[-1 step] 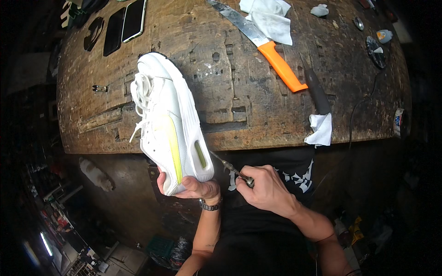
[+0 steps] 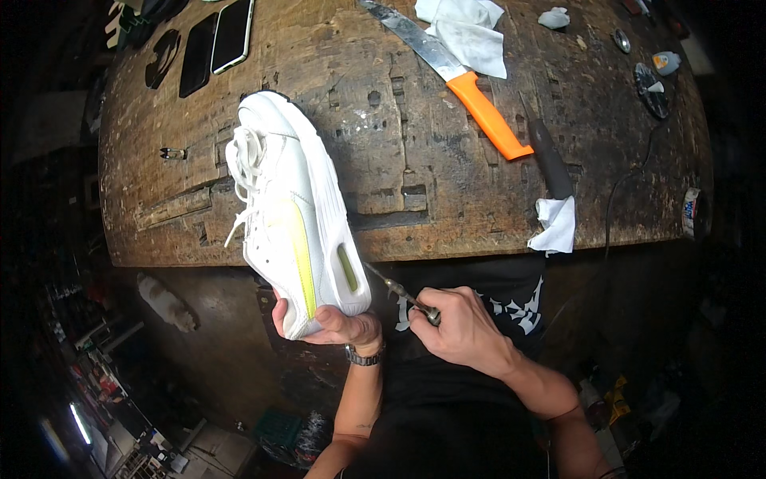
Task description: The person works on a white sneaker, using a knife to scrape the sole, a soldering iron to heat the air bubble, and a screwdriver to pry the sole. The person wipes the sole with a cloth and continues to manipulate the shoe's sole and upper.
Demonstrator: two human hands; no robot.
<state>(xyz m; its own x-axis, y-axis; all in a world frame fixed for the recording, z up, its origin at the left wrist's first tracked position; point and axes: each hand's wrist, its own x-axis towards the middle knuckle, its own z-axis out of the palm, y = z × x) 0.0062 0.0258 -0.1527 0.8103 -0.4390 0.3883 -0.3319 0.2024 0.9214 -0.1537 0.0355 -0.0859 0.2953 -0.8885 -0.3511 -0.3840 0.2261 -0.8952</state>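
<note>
A white sneaker [image 2: 281,188] with a yellow-green stripe and white laces is held on its side, toe pointing away, its front part over the workbench. My left hand [image 2: 343,326] grips it by the heel, thumb on the near side and fingers around the back. In my right hand [image 2: 461,329], closed in a fist, is a slim metal awl [image 2: 396,289]. Its thin tip reaches to the sole's edge beside the clear oval window in the heel; whether it enters the sole is hidden. Most of the handle is covered by my fingers.
On the worn wooden bench [image 2: 359,152] lie a knife [image 2: 491,116] with an orange handle, a dark-handled pointed tool [image 2: 550,160], white cloths [image 2: 467,32], and two phones [image 2: 231,36]. A thin cable [image 2: 618,188] runs down the right side. An animal [image 2: 166,302] lies on the floor at left.
</note>
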